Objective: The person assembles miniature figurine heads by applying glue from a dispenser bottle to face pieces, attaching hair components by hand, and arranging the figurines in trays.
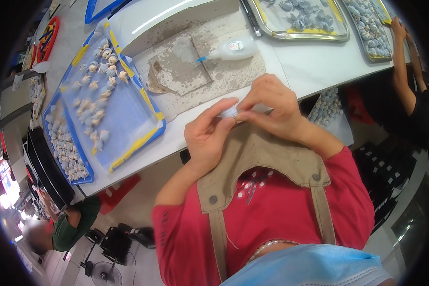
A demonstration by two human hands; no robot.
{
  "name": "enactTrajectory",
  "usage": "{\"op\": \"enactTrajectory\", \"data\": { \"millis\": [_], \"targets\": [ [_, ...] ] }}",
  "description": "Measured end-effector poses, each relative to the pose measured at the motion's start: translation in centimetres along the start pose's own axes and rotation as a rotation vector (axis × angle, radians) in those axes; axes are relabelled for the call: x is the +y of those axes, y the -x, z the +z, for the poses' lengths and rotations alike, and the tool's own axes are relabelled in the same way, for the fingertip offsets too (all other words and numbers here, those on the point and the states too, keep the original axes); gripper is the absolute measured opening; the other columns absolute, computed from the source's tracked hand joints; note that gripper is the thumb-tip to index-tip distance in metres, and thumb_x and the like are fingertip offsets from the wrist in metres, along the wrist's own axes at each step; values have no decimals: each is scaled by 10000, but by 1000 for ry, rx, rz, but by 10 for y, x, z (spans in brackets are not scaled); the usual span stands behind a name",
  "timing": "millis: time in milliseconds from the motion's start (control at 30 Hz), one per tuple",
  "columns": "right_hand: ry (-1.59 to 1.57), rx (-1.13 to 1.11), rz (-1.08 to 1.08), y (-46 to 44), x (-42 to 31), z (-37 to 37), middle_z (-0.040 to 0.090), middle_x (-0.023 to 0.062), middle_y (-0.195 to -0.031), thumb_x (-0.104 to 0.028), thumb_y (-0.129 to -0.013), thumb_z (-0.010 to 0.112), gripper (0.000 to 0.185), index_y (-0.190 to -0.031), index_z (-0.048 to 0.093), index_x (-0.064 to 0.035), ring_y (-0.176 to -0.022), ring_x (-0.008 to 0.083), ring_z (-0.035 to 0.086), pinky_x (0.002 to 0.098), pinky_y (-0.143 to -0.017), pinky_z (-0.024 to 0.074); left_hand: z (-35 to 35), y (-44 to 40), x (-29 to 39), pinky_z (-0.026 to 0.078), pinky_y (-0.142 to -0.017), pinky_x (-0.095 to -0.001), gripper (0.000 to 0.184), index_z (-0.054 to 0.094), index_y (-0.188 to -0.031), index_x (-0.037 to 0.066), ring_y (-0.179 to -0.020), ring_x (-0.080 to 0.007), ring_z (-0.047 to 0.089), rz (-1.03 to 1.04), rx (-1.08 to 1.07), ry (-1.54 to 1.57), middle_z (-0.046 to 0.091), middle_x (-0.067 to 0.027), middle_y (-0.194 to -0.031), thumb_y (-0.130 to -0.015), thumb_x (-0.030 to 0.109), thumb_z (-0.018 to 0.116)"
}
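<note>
Pinched a small pale-blue piece (229,112) between closed fingertips of left hand (206,139) and right hand (277,107), right of the blue tray (125,117), apparently mid-shaping, and likely needed light pressure next.

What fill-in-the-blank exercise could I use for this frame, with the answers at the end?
1. Of the left hand and the right hand, ____ touch the small grey-blue piece.
2. The tip of the white bottle is coloured ____.
3. The tape strips along the edges of the blue tray are coloured ____.
4. The shirt under the tan apron is coloured ____.

Missing words: both; blue; yellow; red.
</note>
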State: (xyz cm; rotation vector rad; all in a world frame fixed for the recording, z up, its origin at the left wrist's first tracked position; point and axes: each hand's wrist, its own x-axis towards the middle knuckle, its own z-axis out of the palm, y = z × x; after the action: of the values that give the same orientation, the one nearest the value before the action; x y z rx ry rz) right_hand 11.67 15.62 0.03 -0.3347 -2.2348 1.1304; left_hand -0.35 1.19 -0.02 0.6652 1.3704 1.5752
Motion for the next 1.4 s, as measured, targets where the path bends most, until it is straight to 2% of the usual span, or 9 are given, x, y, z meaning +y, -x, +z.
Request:
{"op": "enactTrajectory", "data": {
  "millis": [333,533,733,933,1033,1133,1233,1333,1400],
  "targets": [
    [-522,-285,267,0,1,-7,605,95,-1133,-212,-719,756,595,-1227,514,-22,-1000,180,580,313,-858,467,2,2,2,459,-833,-245,404,525,-1226,-24,-967,-134,589,18,-135,125,598,-112,-1163,-831,-16,610],
    [-676,-452,465,-4,-8,-10,640,70,-1049,-207,-751,739,493,-1178,575,-22,-896,111,575,247,-804,464,-5,5,2,481,-805,-261,353,576,-1168,0,-937,-183,638,194,-175,-307,656,-135,-1047,-833,86,645],
    [-632,-426,410,-1,-11,-5,663,65,-988,-181,-751,732,409,-1106,618,-13,-842,104,595,236,-779,472,-8,9,4,485,-785,-259,275,620,-1102,15,-899,-192,648,218,-186,-246,667,-134,-1004,-837,86,634],
    [-625,-463,363,-6,-14,-4,642,132,-1089,-132,-707,764,458,-1108,603,18,-996,183,610,288,-857,482,-12,9,6,492,-751,-249,253,632,-1085,24,-863,-184,656,246,-212,-227,671,-134,-993,-835,58,616],
    [-671,-389,330,-2,-11,2,666,82,-1019,-154,-729,748,396,-1084,634,-18,-918,134,616,255,-829,480,-14,9,8,496,-727,-243,244,639,-1075,30,-834,-176,659,221,-222,-232,676,-120,-976,-834,62,615],
    [-690,-419,281,-5,-11,4,635,155,-1083,-102,-697,765,446,-1095,608,24,-999,217,606,310,-865,477,-17,9,17,498,-713,-238,237,644,-1063,35,-812,-167,660,211,-220,-282,680,-104,-966,-833,91,631],
    [-720,-451,370,-9,-15,9,615,151,-1126,-150,-703,771,505,-1142,585,17,-1048,226,577,337,-909,448,-21,11,20,503,-714,-247,255,643,-1062,31,-810,-171,661,211,-181,-281,680,-101,-976,-818,104,655],
    [-476,-315,101,-20,-16,18,617,97,-1144,-143,-735,739,474,-1171,587,-35,-1093,207,556,324,-949,419,-43,10,27,512,-714,-268,264,641,-1047,19,-817,-195,663,406,-85,-559,676,-111,-986,-799,105,677],
    [-493,-275,163,-21,-12,14,607,93,-1161,-132,-750,719,475,-1191,572,-40,-1120,212,534,333,-970,397,-65,7,34,518,-713,-294,274,641,-1029,14,-819,-233,664,505,251,-872,674,-114,-984,-777,107,698]
  ]
}}
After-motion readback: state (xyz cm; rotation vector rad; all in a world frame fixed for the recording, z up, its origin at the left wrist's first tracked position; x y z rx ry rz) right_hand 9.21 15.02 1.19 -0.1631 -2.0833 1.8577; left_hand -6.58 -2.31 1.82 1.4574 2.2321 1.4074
